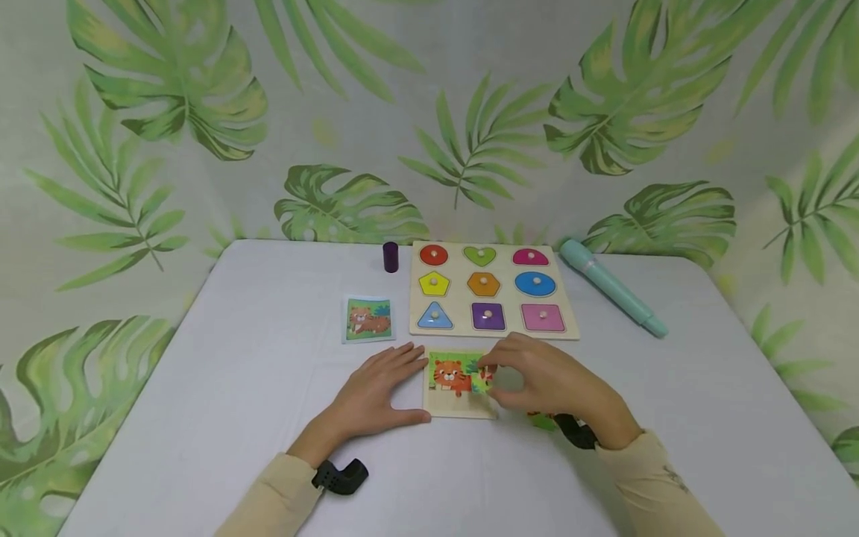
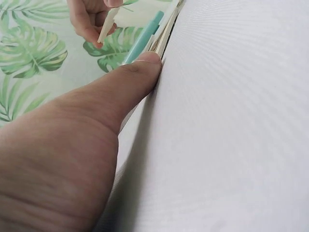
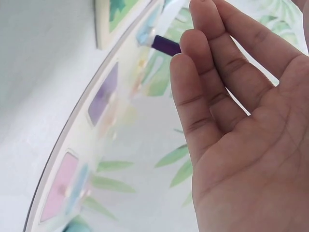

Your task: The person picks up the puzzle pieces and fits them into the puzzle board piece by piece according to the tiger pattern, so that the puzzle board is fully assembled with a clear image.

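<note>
A small wooden puzzle tray [image 1: 456, 406] lies in the middle of the table with part of a tiger picture filled in. My left hand [image 1: 379, 391] spreads its fingers along the tray's left side, and in the left wrist view the thumb touches the edge. Between thumb and fingers, my right hand [image 1: 546, 380] pinches a puzzle piece [image 1: 485, 379] over the tray's right part; the left wrist view shows that puzzle piece [image 2: 105, 31] tilted and thin. More colourful puzzle pieces [image 1: 542, 422] lie partly hidden beneath the right wrist.
Behind the tray lies a shape board [image 1: 493, 291] with knobbed coloured shapes. A tiger picture card [image 1: 368, 319] is left of it, near an upright dark purple cylinder [image 1: 391, 257]. A teal pen-like stick [image 1: 614, 287] lies to the right. Leaf-patterned cloth [image 1: 463, 149] rises behind the table.
</note>
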`<action>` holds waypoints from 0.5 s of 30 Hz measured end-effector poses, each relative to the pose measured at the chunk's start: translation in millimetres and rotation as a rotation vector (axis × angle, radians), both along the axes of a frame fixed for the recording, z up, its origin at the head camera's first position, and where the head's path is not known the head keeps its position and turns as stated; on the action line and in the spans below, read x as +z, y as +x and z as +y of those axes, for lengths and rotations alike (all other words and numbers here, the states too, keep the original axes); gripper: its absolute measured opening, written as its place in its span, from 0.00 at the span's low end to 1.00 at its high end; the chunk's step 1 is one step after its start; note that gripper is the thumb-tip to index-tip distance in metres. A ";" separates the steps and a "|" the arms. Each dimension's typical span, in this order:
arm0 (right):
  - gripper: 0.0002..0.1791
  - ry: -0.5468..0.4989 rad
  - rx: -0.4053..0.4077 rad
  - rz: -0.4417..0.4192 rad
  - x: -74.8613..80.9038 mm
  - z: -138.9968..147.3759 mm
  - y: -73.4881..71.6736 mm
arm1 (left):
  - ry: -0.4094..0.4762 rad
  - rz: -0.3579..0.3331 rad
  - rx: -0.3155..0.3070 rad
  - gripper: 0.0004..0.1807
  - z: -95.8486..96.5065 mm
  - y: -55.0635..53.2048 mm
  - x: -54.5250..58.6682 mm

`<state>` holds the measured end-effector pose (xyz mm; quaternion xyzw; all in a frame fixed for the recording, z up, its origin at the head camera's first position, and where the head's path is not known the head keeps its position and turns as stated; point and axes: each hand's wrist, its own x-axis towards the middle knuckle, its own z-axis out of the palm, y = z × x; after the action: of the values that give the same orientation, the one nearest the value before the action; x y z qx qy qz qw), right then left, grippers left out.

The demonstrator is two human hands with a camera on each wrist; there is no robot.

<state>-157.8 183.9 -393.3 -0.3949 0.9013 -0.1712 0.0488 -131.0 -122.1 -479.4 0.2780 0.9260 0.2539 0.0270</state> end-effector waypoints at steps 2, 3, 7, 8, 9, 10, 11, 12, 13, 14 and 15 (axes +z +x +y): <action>0.20 -0.004 0.000 -0.006 1.0 -2.7 -1.0 | 0.000 -0.002 0.002 0.49 0.1 -0.2 -0.4; 0.20 -0.006 0.004 -0.008 1.1 -4.1 -1.5 | 0.000 -0.002 0.001 0.49 0.2 -0.2 -0.6; 0.20 -0.019 0.020 -0.006 -0.9 -8.9 -2.6 | 0.003 -0.005 -0.001 0.49 0.4 -0.1 -1.1; 0.20 -0.023 0.023 -0.002 -2.0 -9.6 -2.7 | 0.006 -0.004 -0.002 0.49 0.4 -0.1 -1.0; 0.20 -0.026 0.024 0.000 -2.9 -10.4 -2.6 | 0.005 -0.004 -0.001 0.49 0.5 -0.3 -1.0; 0.20 -0.030 0.026 0.004 -4.0 -11.0 -2.4 | 0.007 -0.003 0.000 0.49 0.4 -0.2 -0.8; 0.20 -0.036 0.027 0.007 -5.2 -11.4 -2.2 | 0.008 -0.003 0.000 0.49 0.4 -0.2 -0.5; 0.19 -0.040 0.026 0.012 -6.5 -11.8 -1.9 | 0.008 -0.002 0.001 0.49 0.4 -0.4 -0.5; 0.19 -0.046 0.027 0.018 -7.6 -12.4 -1.5 | 0.006 0.000 0.001 0.49 0.4 -0.6 -0.5; 0.19 -0.051 0.026 0.025 -8.6 -13.1 -1.1 | 0.007 0.001 0.000 0.49 0.4 -0.7 -0.4; 0.19 -0.057 0.026 0.031 -9.5 -14.1 -0.7 | 0.005 0.002 0.000 0.49 0.5 -1.0 -0.6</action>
<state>-158.5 169.8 -402.8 -0.4102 0.8916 -0.1901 0.0260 -132.0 -121.7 -480.0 0.2782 0.9255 0.2558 0.0256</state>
